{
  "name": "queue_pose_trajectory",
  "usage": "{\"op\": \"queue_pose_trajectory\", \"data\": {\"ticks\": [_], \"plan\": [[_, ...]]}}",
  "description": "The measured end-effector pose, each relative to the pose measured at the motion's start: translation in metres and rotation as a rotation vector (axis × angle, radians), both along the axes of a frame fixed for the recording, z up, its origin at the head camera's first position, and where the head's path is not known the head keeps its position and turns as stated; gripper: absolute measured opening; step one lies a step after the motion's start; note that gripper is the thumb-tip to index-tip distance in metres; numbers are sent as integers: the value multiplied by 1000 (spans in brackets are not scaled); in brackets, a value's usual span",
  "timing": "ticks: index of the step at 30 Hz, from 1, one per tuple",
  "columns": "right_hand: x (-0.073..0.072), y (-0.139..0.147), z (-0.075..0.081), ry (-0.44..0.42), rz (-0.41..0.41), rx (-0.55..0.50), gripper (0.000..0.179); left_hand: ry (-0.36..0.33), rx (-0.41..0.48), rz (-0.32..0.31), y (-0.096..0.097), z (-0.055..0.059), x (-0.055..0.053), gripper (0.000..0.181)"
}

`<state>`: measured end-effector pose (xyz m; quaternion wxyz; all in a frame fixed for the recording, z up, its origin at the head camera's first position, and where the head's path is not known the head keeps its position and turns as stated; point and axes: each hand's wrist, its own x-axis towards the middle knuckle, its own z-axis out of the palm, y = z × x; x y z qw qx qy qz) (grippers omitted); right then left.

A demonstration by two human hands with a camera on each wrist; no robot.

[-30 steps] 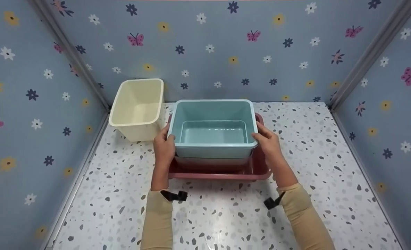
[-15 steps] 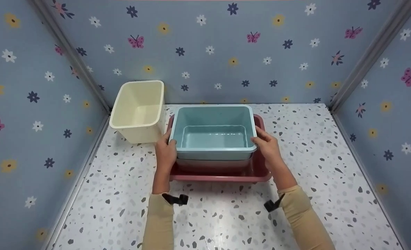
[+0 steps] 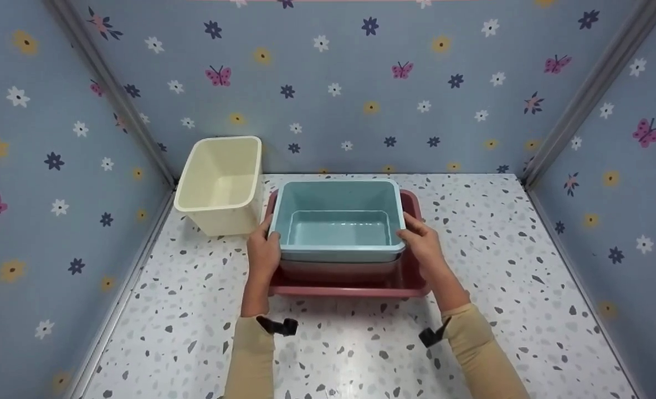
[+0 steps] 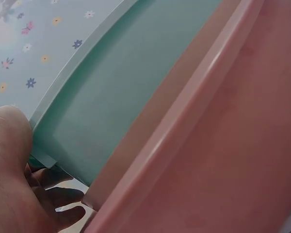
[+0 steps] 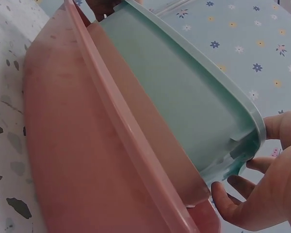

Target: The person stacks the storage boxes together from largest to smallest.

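Observation:
A light blue-green rectangular plastic bin (image 3: 339,254) is between my two hands. My left hand (image 3: 264,255) grips its left side, thumb over the rim and fingers underneath, as the left wrist view also shows. On the opposite side my right hand (image 3: 423,246) holds the rim with thumb and curled fingers. Directly below the bin, a pinkish-brown bin (image 3: 339,270) shows as a band; how deeply one sits in the other I cannot tell. Both are within the wider red tub (image 3: 350,292), whose outer wall fills much of each wrist view.
A cream bin (image 3: 223,221) stands at the back left, close to the red tub. Flower-patterned walls (image 3: 328,66) enclose the speckled tabletop (image 3: 339,343) at the back and on both sides.
Both hands have lowered the blue-green bin a little toward the red tub, and less of its front wall shows above the pinkish-brown bin. The head view has tilted slightly upward.

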<state>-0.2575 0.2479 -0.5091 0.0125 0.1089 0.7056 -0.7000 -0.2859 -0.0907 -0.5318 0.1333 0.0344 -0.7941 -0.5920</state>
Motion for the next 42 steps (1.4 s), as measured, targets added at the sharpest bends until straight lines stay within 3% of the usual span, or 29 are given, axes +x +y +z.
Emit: {"op": "queue_pose_trajectory", "data": {"ticks": [10,20,42], "plan": [[0,-1,-2,-11,-5,29,56,-28,-21,22,-1,-5,1,49],[3,-2,-6,-56,-4,59,56,-38,5,0,-1,-14,3,48],[-2,-4,-10,-68,4,150,56,-43,16,-23,-5,-17,5,47]]}}
